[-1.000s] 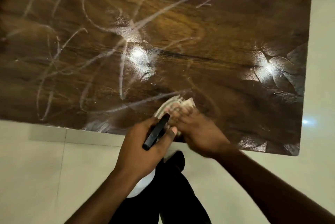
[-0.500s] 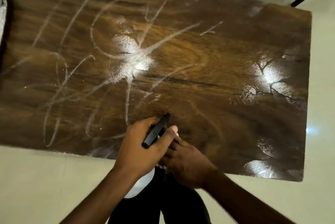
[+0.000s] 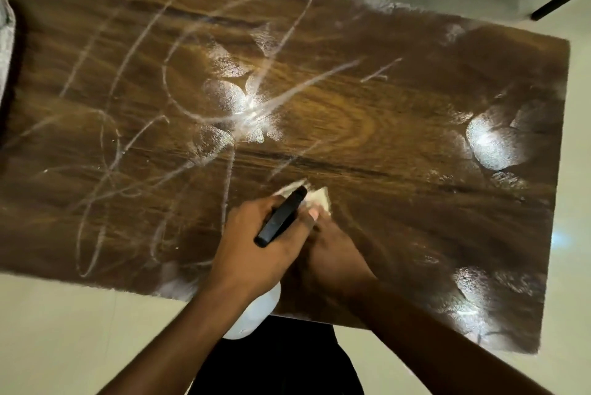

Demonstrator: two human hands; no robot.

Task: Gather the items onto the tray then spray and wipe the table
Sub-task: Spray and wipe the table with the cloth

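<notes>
The cloth (image 3: 319, 198), in the grip of the right hand (image 3: 335, 257), was pushed farther over the table (image 3: 383, 126), the bottle (image 3: 281, 218) being held in the left hand (image 3: 256, 254): wiping is continued.

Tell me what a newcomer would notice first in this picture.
The dark wooden table is crossed by pale looping streaks, with bright glare patches toward its right end. Near the front edge, the left hand grips a spray bottle with a black head, and just beside it the right hand holds a pale cloth against the tabletop.
</notes>
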